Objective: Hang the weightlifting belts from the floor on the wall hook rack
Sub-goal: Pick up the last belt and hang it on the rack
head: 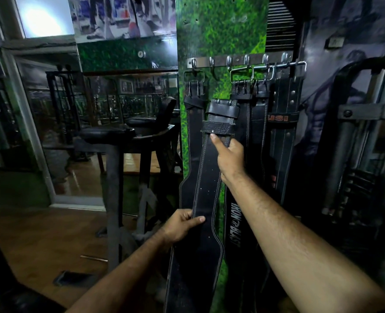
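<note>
A steel hook rack (239, 59) is fixed high on a green panel (221, 30). I hold a black leather belt (206, 177) upright in front of the panel, its top end just below the rack. My right hand (230, 157) grips the belt's upper part, thumb pointing up at its loop. My left hand (182, 224) pinches the belt's left edge lower down. One black belt (192, 114) hangs from the rack's left hook. Several more belts (259, 123) hang from the right hooks, one marked "IRON BLAST" (233, 224).
A padded gym bench machine (119, 141) stands to the left on the wooden floor (40, 240). A dark weight machine frame (356, 132) stands close on the right. A mirror wall (119, 98) runs behind the bench.
</note>
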Available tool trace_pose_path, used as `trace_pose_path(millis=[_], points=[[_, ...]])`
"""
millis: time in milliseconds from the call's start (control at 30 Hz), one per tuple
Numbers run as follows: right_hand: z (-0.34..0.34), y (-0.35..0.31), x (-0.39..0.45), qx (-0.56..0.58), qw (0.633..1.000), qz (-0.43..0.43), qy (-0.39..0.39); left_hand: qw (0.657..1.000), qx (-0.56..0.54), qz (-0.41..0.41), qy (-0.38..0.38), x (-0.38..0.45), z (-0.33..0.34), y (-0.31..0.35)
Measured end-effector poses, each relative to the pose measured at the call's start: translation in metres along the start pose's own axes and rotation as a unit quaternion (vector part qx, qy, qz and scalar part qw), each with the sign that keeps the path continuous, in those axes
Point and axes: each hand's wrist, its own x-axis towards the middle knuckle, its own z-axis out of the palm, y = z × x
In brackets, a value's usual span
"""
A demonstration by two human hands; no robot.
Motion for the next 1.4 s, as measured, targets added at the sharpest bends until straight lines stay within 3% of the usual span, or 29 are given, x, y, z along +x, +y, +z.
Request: trace_pose_path(millis=[233,333,500,700,800,1033,1267,1400], points=[[0.003,-0.007,-0.008,-0.038,0.997,-0.001,-0.06,1.0,-0.002,-0.029,0.001,-0.008,0.007,0.002],[0.002,-0.007,-0.004,-0.036,0.996,-0.002,-0.078,1.0,-0.005,-0.023,0.016,0.005,0.006,0.035],[0.004,-0.007,0.002,-0.061,0.996,-0.007,-0.062,0.991,-0.07,0.07,0.091,0.031,0.023,0.112],[-0.005,-0.012,0.005,-0.088,0.993,-0.068,-0.044,0.969,-0.108,0.154,0.16,0.038,0.059,0.113],[-0.021,0.009,-0.006,-0.108,0.987,-0.095,-0.078,0.964,-0.086,0.168,0.188,0.039,0.061,0.118],[-0.054,0.088,-0.045,-0.255,0.953,-0.151,-0.058,0.949,-0.132,0.18,0.224,0.044,0.055,0.131],[-0.06,0.123,-0.062,-0.3,0.945,-0.029,-0.129,0.934,-0.184,0.169,0.253,0.046,0.038,0.154],[-0.071,0.127,-0.063,-0.44,0.874,0.049,-0.199,0.934,-0.192,0.133,0.271,0.045,0.027,0.154]])
